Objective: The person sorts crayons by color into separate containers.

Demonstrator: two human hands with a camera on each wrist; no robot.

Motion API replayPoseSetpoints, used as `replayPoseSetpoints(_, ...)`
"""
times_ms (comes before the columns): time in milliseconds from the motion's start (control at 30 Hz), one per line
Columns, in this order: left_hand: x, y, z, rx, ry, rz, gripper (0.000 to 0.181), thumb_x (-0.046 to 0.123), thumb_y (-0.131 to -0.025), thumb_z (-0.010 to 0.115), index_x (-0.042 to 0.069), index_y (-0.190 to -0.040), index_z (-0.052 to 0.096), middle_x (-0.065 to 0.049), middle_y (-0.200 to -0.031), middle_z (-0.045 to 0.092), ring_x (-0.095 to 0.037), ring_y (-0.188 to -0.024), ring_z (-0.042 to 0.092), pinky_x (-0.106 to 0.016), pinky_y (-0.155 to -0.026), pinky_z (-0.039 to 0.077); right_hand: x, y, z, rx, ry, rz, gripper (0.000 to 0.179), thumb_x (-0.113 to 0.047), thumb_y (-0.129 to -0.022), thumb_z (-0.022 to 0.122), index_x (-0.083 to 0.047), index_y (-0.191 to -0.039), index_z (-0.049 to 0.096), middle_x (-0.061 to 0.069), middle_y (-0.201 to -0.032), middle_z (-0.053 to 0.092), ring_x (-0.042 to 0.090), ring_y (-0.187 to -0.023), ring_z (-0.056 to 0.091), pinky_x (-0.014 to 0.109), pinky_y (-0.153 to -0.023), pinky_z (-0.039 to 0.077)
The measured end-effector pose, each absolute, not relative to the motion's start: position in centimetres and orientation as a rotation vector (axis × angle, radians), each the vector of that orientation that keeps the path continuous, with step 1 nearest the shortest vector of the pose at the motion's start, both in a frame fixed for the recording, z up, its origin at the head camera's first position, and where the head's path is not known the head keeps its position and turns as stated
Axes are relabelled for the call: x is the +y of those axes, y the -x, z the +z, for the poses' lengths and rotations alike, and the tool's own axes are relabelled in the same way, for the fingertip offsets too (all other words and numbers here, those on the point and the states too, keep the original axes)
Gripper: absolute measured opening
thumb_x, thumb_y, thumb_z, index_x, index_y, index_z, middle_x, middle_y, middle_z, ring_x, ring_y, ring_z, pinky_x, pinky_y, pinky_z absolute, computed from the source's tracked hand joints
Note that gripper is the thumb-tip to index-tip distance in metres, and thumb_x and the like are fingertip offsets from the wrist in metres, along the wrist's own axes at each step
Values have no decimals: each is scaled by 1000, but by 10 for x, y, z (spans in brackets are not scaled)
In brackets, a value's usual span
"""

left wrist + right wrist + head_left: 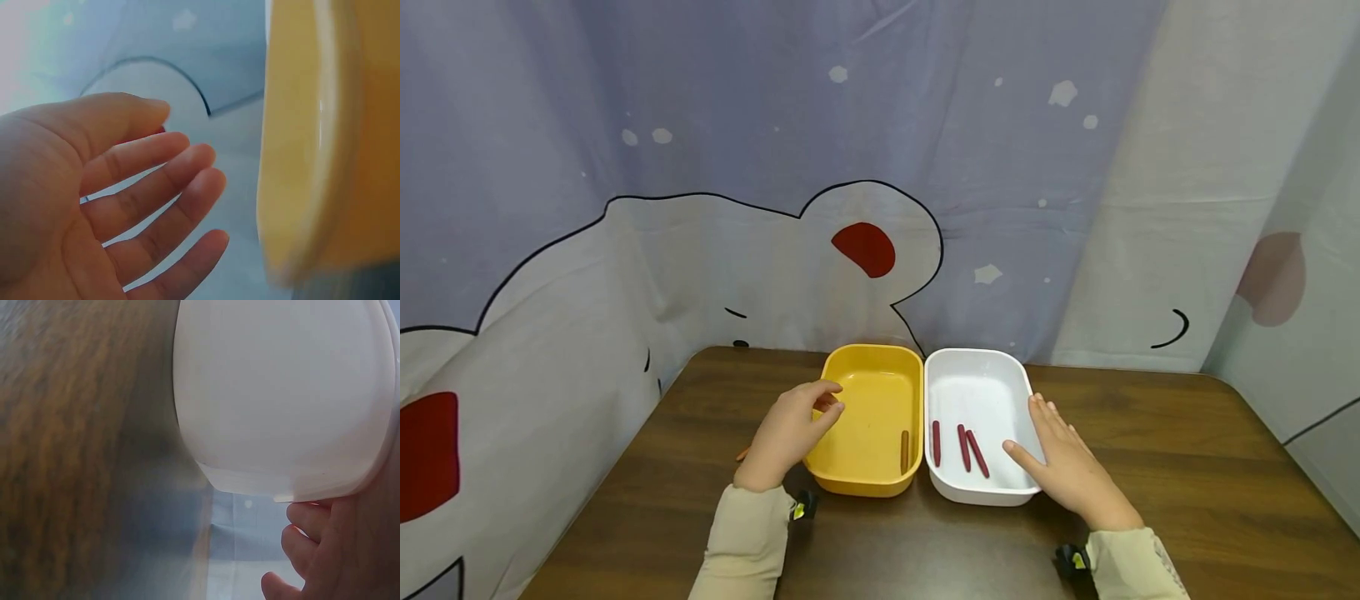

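Your right hand (1067, 467), fingers straight and thumb spread, lay at the outer rim of the white tray (973, 392), probably to keep it from sliding. Your left hand (788, 429) hung over the left edge of the yellow tray (867, 408), empty, fingers loosely bent. The trays stood side by side, likely for easy reach: three dark red sticks (964, 448) in the white, one brown stick (905, 452) in the yellow. An orange stick (742, 454) peeked out beside your left hand. Beneath was a wooden table (910, 550); behind, a printed curtain (1000, 167).
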State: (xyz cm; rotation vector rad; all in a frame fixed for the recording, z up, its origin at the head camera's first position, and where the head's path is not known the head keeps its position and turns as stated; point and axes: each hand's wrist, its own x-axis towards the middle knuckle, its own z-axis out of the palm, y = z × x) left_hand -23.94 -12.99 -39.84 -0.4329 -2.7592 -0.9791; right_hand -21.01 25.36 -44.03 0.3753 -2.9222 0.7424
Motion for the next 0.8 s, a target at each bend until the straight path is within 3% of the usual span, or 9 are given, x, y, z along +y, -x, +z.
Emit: replayPoseSetpoints(800,-193,254,-433,-2881,214,-872,30,7,-98,66,-4,-125,66,-19,-116,70,-36,-107,65,-52,-93,54,255,210,-441,-2933,-372,741,91,-54,-102,53,8,-158,19,27,-165,16,49,-150,16,68,-117,16)
